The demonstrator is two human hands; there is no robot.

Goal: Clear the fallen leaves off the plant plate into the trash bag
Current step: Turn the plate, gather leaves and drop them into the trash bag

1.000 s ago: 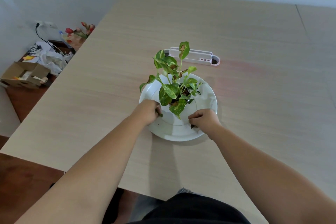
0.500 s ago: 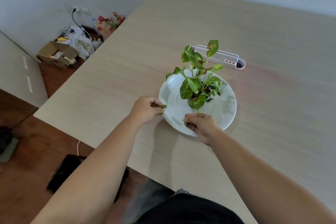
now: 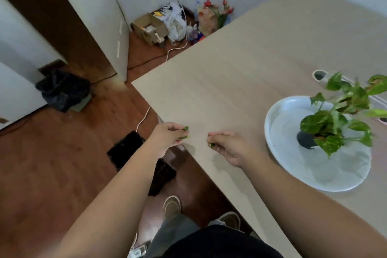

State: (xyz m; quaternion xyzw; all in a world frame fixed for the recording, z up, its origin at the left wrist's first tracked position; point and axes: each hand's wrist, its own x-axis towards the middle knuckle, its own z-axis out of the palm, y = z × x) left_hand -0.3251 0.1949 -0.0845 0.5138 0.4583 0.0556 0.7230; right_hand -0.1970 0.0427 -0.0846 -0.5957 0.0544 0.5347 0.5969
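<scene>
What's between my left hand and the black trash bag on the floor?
In the head view, only bare wood floor and a white cable lie between the left hand and the trash bag.

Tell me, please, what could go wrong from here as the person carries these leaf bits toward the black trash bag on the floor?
1. The leaf bits in the left hand and those in the right hand are pinched only at the fingertips, so some could drop onto the table or the floor.
2. The trash bag stands well away from the table, which makes for a long carry.
3. A white cable lies on the floor along that way and could catch a foot.
</scene>
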